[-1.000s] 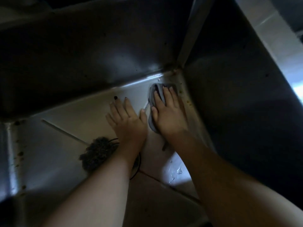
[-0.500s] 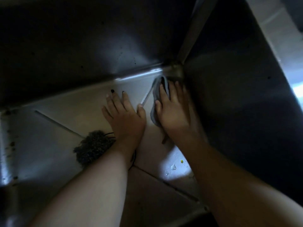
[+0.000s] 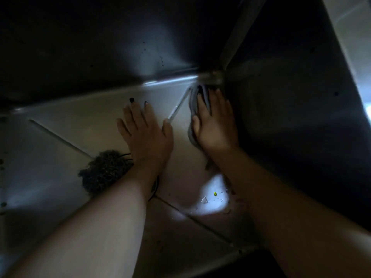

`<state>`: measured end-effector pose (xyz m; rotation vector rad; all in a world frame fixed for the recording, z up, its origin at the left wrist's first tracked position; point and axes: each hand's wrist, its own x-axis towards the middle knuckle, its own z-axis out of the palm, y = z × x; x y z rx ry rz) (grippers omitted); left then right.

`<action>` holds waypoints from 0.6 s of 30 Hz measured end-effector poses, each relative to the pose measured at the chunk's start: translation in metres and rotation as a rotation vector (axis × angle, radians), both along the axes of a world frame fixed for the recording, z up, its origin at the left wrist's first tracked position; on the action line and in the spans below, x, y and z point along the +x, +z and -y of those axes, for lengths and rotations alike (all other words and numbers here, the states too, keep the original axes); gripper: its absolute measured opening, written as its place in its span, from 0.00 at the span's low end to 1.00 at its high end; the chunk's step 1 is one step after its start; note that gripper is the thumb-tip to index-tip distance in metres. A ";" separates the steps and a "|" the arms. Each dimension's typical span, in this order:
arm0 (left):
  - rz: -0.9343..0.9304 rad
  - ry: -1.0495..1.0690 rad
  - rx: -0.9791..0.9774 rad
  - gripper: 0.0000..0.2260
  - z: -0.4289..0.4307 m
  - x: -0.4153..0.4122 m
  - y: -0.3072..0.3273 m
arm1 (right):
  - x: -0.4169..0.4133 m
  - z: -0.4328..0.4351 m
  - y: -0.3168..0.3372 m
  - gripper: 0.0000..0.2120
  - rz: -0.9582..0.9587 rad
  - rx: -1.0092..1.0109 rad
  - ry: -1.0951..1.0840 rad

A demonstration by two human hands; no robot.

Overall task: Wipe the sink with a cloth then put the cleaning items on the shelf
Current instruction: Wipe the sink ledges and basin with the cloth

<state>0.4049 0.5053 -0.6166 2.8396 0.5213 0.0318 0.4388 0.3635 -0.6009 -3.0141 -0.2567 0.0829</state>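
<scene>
Dim steel sink, seen from above. Right hand lies flat with straight fingers, pressing a grey cloth onto the sink floor, tight in the far right corner where the walls meet. Left hand is just beside it, palm down and fingers spread on bare metal, holding nothing. A dark scrubber wad sits near the left wrist. Water droplets glint near the right forearm.

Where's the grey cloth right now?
In the head view, the grey cloth lies under the right hand in the far right corner of the sink, right of the left hand.
</scene>
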 end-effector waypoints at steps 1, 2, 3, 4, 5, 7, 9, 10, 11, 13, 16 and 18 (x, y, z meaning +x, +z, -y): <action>-0.001 0.000 0.005 0.30 0.000 0.000 -0.001 | 0.010 -0.003 0.000 0.29 -0.011 0.004 -0.006; 0.003 -0.002 0.013 0.30 0.000 -0.001 -0.002 | 0.020 -0.007 0.000 0.29 -0.008 -0.001 -0.015; 0.011 -0.005 0.026 0.30 0.000 -0.001 -0.002 | 0.028 -0.011 0.000 0.30 -0.004 -0.014 -0.027; 0.015 -0.005 0.037 0.30 0.000 -0.001 -0.002 | 0.035 -0.015 0.000 0.29 0.000 -0.027 -0.044; 0.007 -0.003 0.039 0.30 0.000 -0.001 -0.002 | 0.039 -0.017 0.001 0.29 0.017 -0.039 -0.059; -0.017 -0.002 0.028 0.31 0.001 0.000 -0.001 | 0.042 -0.018 0.000 0.27 0.028 -0.076 -0.057; -0.025 0.007 0.025 0.32 0.001 0.000 0.000 | 0.041 -0.016 -0.001 0.26 -0.025 -0.099 -0.024; -0.025 0.009 0.024 0.32 0.000 -0.001 0.001 | 0.040 -0.015 0.000 0.26 -0.040 -0.088 -0.016; -0.023 0.009 0.019 0.33 0.001 -0.001 0.001 | 0.038 -0.014 0.003 0.26 -0.055 -0.077 -0.015; -0.017 0.007 0.013 0.32 0.001 -0.002 0.002 | 0.031 -0.013 0.005 0.26 -0.095 -0.053 -0.031; -0.021 0.006 0.006 0.30 0.001 -0.001 0.002 | -0.001 -0.006 0.000 0.26 -0.086 -0.063 -0.068; -0.030 0.005 -0.001 0.30 0.002 -0.001 0.003 | -0.028 0.002 -0.001 0.27 -0.020 -0.080 -0.094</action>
